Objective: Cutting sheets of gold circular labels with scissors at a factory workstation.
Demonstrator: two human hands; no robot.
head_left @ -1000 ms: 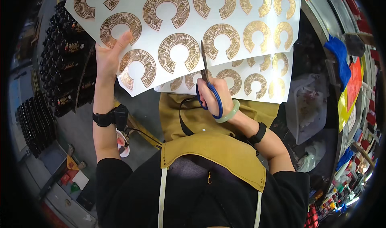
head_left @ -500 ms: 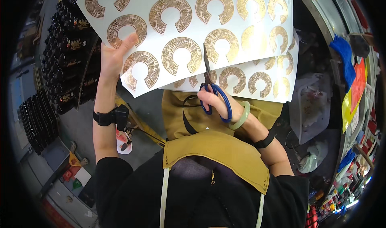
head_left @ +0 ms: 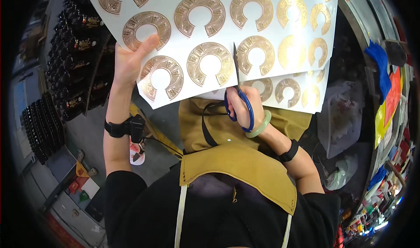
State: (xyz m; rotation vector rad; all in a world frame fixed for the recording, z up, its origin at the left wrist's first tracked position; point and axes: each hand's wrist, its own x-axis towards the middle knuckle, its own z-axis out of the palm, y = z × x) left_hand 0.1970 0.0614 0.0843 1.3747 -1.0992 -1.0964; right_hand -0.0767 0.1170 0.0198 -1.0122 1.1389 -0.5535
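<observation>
You have two white sheets (head_left: 210, 33) of gold ring stickers and one pair of blue-handled scissors (head_left: 238, 94). Your left hand (head_left: 131, 64) pinches the top sheet's edge; your right hand (head_left: 245, 105) grips the scissors, blades into the sheet.

Left forearm raised nearly upright from the lower left, a black band at its wrist; the left hand (head_left: 131, 64) is lifted, fingers extended upward, thumb spread toward the right. Right forearm enters from the lower right, bent inward, bearing a black band and a pale green bangle; the right hand (head_left: 245, 105) is curled closed, its grip tight, knuckles toward the camera.
</observation>
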